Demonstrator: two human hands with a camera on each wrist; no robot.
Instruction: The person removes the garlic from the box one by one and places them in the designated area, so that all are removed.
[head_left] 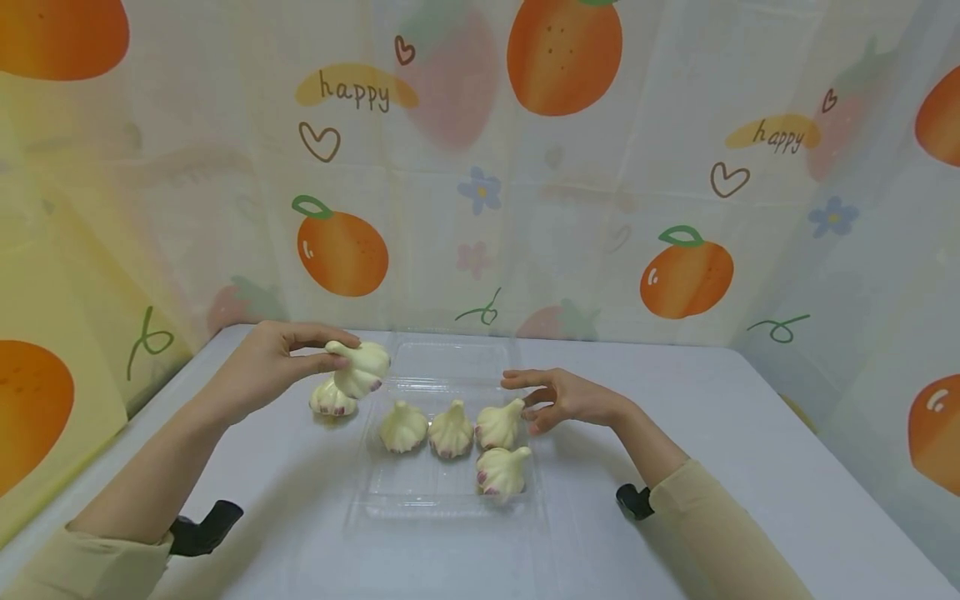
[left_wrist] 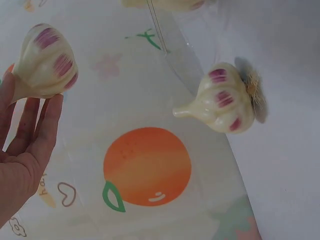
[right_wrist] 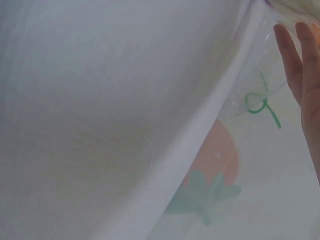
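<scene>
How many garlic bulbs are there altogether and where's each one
6: one garlic bulb in the left hand, one on the table left of the clear container, three in a row inside it, and one in front of that row's right end.

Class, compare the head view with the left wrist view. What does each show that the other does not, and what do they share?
Only the head view: the right hand, the sleeves, and all four garlics in the clear box together.

Only the left wrist view: the neck of the loose garlic, and its stringy roots plainly.

Both: the left hand, its fingers holding a garlic; the loose garlic; part of the box; an orange print.
</scene>
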